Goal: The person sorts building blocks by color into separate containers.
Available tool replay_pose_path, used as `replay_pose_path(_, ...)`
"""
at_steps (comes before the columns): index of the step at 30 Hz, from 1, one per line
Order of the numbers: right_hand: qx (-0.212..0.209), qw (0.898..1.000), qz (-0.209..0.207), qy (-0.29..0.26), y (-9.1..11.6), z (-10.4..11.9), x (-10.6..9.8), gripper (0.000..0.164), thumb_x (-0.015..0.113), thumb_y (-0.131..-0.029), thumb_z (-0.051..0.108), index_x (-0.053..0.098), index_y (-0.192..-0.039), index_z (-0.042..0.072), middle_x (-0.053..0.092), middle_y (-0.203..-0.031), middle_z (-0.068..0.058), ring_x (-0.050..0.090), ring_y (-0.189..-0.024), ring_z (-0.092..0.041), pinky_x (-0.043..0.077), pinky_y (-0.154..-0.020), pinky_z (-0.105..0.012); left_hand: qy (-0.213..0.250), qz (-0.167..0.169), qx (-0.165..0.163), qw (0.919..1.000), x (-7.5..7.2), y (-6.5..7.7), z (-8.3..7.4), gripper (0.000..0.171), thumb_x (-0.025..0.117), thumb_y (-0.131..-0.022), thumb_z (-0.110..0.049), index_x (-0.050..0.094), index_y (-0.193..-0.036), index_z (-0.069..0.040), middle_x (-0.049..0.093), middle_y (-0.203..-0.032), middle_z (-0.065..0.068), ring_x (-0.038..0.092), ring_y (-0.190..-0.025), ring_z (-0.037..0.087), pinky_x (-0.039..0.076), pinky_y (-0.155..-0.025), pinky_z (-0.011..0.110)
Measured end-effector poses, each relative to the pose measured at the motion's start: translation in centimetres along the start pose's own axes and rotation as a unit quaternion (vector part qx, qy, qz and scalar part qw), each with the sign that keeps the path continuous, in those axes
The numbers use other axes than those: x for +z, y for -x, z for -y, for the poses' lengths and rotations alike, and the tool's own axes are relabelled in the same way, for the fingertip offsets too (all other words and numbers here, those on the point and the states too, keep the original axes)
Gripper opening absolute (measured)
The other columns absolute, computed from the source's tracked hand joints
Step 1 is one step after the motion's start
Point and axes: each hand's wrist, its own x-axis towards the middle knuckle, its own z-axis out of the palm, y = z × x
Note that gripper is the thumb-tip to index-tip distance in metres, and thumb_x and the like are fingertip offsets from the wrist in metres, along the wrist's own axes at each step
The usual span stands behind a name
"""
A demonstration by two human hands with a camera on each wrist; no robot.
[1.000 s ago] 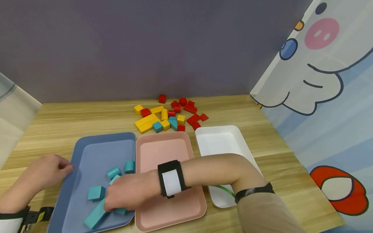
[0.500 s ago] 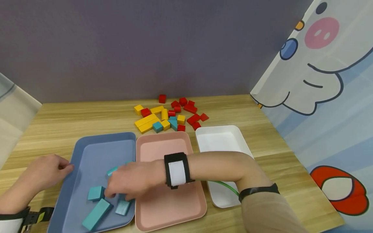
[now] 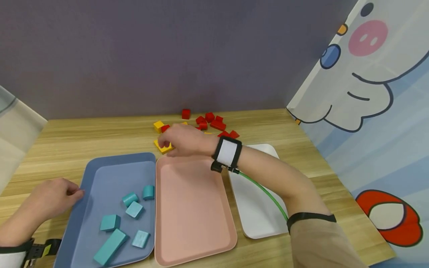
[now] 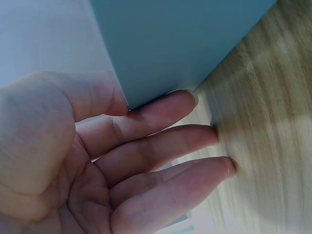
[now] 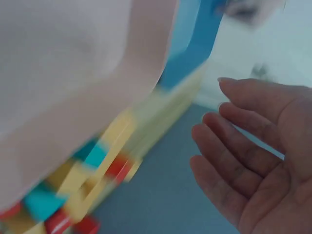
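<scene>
My left hand (image 3: 55, 197) pinches the left rim of the blue tray (image 3: 92, 169). In the left wrist view, the thumb and index finger (image 4: 170, 105) meet at the tray's edge while the other fingers reach toward the wood. My right hand (image 3: 187, 139) is over the block pile beyond the pink tray (image 3: 196, 208), hiding part of it. Loosely bent, empty fingers show in the right wrist view, with yellow, red and teal blocks (image 5: 41, 201) blurred below. Inside the blue tray lie several teal blocks, including a long one (image 3: 110, 247) and a cylinder (image 3: 148, 192).
A white tray (image 3: 258, 212) stands right of the pink one, partly under my right forearm. Red blocks (image 3: 218, 124) are scattered at the back of the wooden table (image 3: 83, 136). A grey panel (image 3: 167, 56) rises behind, and a green cable (image 3: 264, 189) runs along the right arm.
My right hand has left the teal blocks in the blue tray and moved up and right to the block pile, uncovering the tray's contents. The left hand has stayed at the rim.
</scene>
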Motion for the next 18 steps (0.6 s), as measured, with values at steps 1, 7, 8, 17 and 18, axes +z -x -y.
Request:
replay_pose_path(1, 0.025, 1.0, -0.004, -0.006, 0.0, -1.0, 0.0, 0.028, 0.071, -0.091, 0.026, 0.07, -0.117, 0.016, 0.071, -0.113, 0.002, 0.063, -0.1, -0.012, 0.052, -0.087, -0.023, 0.0, 0.0, 0.0, 1.0, 0.0, 0.0, 0.0, 0.024, 0.063, -0.091, -0.016, 0.075, -0.089, 0.005, 0.069, -0.074, 0.011, 0.047, -0.059, 0.014, 0.036, -0.054, 0.031)
replay_pose_path(7, 0.143, 0.989, -0.003, -0.024, 0.2, -6.1, 1.3, 0.034, 0.075, -0.087, 0.023, 0.07, -0.12, 0.013, 0.071, -0.113, -0.003, 0.06, -0.097, -0.017, 0.053, -0.088, -0.029, -0.001, 0.002, 0.0, 1.0, 0.1, 0.0, 0.0, 0.023, 0.062, -0.092, -0.016, 0.075, -0.084, 0.002, 0.067, -0.07, 0.006, 0.046, -0.059, 0.014, 0.035, -0.054, 0.031)
replay_pose_path(8, 0.153, 0.988, 0.001, -0.02, 0.3, -6.6, 1.7, 0.033, 0.075, -0.087, 0.023, 0.07, -0.119, 0.013, 0.07, -0.112, -0.003, 0.059, -0.096, -0.018, 0.053, -0.088, -0.029, -0.001, 0.002, 0.001, 1.0, 0.1, 0.0, 0.0, 0.023, 0.062, -0.092, -0.016, 0.075, -0.084, 0.001, 0.066, -0.069, 0.005, 0.045, -0.058, 0.014, 0.034, -0.054, 0.031)
replay_pose_path(17, 0.201, 0.977, 0.051, 0.048, 0.4, -8.4, 3.6, 0.033, 0.076, -0.086, 0.026, 0.07, -0.117, 0.014, 0.069, -0.114, -0.001, 0.062, -0.098, -0.019, 0.056, -0.085, -0.035, -0.003, 0.0, 0.004, 1.0, 0.0, 0.1, -0.1, 0.022, 0.061, -0.092, -0.016, 0.075, -0.08, -0.003, 0.059, -0.064, -0.002, 0.044, -0.057, 0.014, 0.033, -0.054, 0.031)
replay_pose_path(18, 0.205, 0.976, 0.053, 0.055, 0.3, -8.4, 3.7, 0.034, 0.076, -0.086, 0.026, 0.07, -0.117, 0.015, 0.069, -0.114, -0.001, 0.062, -0.099, -0.018, 0.056, -0.084, -0.035, -0.003, 0.0, 0.005, 1.0, 0.0, 0.1, -0.1, 0.022, 0.061, -0.092, -0.016, 0.075, -0.081, -0.002, 0.06, -0.065, -0.001, 0.044, -0.057, 0.014, 0.033, -0.054, 0.031)
